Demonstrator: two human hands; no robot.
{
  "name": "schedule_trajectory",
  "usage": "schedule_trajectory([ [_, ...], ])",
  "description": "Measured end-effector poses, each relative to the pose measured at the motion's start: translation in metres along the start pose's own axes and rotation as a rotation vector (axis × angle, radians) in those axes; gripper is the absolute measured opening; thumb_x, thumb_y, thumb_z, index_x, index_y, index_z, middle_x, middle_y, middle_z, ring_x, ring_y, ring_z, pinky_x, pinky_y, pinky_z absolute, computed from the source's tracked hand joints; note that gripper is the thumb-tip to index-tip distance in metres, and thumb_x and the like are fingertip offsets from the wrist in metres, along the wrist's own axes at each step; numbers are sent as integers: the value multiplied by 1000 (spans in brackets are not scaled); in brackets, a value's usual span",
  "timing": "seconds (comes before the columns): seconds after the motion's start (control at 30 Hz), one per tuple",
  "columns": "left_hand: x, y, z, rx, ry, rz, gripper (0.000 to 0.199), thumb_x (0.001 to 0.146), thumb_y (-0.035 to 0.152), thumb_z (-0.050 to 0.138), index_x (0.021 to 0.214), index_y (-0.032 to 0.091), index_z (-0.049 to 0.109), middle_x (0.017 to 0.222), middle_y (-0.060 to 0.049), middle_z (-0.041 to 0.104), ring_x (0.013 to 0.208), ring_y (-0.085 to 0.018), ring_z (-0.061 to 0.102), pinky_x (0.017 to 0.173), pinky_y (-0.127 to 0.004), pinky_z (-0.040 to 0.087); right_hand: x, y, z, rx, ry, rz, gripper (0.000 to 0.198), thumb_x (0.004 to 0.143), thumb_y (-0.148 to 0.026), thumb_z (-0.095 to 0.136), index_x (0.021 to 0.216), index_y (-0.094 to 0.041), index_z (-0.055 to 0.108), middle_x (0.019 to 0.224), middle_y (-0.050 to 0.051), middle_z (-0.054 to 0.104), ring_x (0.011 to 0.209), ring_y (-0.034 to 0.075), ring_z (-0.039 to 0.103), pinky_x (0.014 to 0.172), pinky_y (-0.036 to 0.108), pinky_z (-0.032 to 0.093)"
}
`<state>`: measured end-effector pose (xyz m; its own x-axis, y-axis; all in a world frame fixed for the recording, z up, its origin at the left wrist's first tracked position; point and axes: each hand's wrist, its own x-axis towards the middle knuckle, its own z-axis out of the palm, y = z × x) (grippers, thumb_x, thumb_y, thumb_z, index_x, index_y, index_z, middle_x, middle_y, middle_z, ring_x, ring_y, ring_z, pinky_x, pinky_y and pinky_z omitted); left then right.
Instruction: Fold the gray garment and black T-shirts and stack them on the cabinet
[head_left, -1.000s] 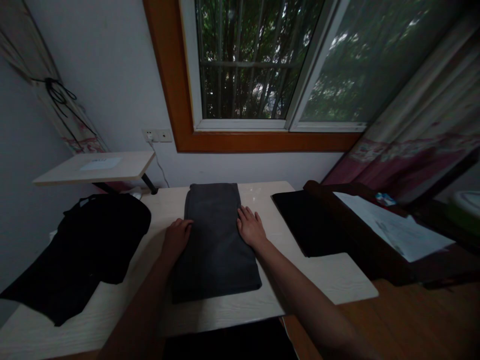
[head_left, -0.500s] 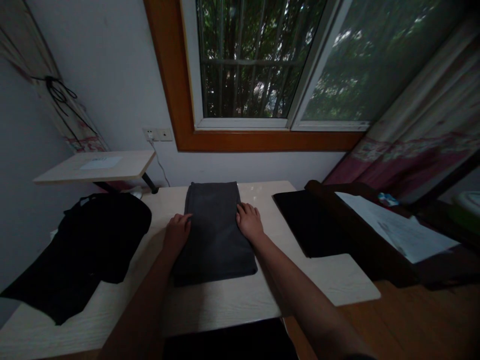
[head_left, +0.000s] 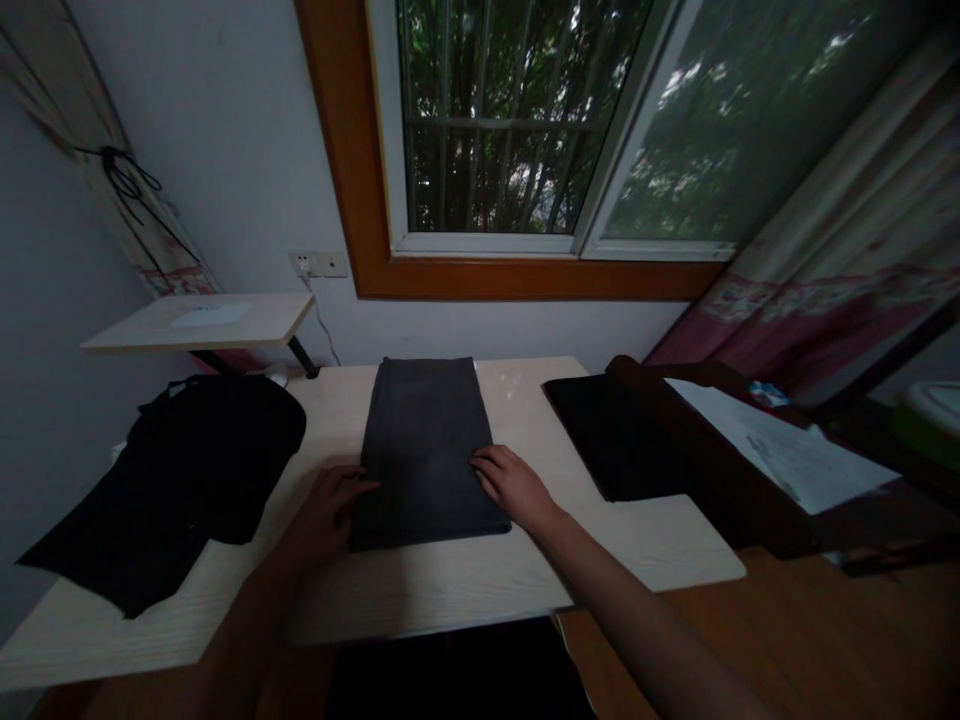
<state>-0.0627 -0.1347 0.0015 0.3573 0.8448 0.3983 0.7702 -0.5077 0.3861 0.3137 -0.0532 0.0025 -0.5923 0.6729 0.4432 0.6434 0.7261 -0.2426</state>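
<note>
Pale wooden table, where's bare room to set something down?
Bare: the table between the folded dark-grey cloth and flat black rectangular item, beyond the right hand; also the near strip between cloth and front edge. Crowded: left side, under black rumpled fabric, and the cloth's left edge, at the left hand.

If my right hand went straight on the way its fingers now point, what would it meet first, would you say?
The folded grey cloth, I think: the right hand has its fingertips at the cloth's right edge, pointing across it. Whether they touch or hover is unclear.
</note>
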Motion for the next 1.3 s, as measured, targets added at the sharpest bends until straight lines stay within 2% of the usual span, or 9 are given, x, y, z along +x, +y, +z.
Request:
schedule_trajectory([
  [0.13, -2, 8, -3, 42, -21, 14, 70, 67, -1, 55, 129, 30, 63, 145, -7, 47, 133, -30, 44, 110, -55, 43, -8, -6, -8, 68, 0, -37, 23, 100, -23, 54, 117, -23, 69, 114, 9, 68, 106, 23, 63, 94, 41, 56],
  [0.33, -4, 6, 0, 74, 44, 89, 39, 81, 5, 58, 114, 25, 67, 128, -8, 63, 123, -25, 55, 105, -48, 49, -15, -19, -17, 149, -32, -138, 25, 98, -34, 59, 118, -23, 69, 111, 10, 69, 104, 23, 63, 91, 40, 54],
  [0.5, -5, 6, 4, 95, 82, 195, 38, 85, 6, 57, 120, 21, 63, 127, -10, 66, 127, -24, 55, 106, -45, 49, -20, -29, -17, 148, -104, -207, 45, 87, -50, 70, 122, -22, 65, 109, 10, 67, 101, 25, 61, 87, 40, 53],
  [0.57, -6, 6, 5, 112, 79, 234, 38, 86, 6, 57, 121, 19, 62, 127, -11, 66, 127, -24, 56, 106, -44, 49, -23, -30, -18, 110, -126, -219, 46, 85, -52, 72, 120, -22, 65, 106, 10, 66, 99, 25, 61, 83, 38, 53],
  [0.77, -9, 9, 2, 178, 116, 275, 34, 85, 8, 58, 117, 20, 63, 115, -10, 71, 108, -22, 64, 96, -39, 53, -30, -20, -28, 15, -178, -320, 24, 95, -38, 62, 109, -18, 67, 91, 7, 64, 86, 20, 62, 77, 32, 53],
  [0.93, -6, 11, 1, 182, 64, 285, 28, 86, 11, 58, 112, 20, 64, 108, -9, 71, 101, -21, 64, 90, -36, 55, -38, -14, -40, -5, -181, -329, 19, 97, -23, 54, 110, -21, 67, 89, 6, 65, 85, 19, 64, 79, 31, 54],
  [1.17, -10, 15, -2, 196, -50, 313, 27, 82, 11, 60, 106, 21, 66, 103, -8, 70, 97, -22, 63, 89, -39, 53, -54, -12, -50, 13, -122, -212, 19, 87, -13, 52, 100, -21, 63, 88, 6, 63, 82, 19, 61, 73, 30, 52],
  [1.3, -20, 14, -3, 246, -41, 327, 26, 84, 13, 61, 108, 21, 66, 105, -8, 69, 100, -22, 62, 91, -40, 52, -58, -14, -51, 83, -134, -137, 23, 78, -10, 53, 97, -21, 59, 90, 6, 61, 85, 20, 58, 74, 31, 49],
])
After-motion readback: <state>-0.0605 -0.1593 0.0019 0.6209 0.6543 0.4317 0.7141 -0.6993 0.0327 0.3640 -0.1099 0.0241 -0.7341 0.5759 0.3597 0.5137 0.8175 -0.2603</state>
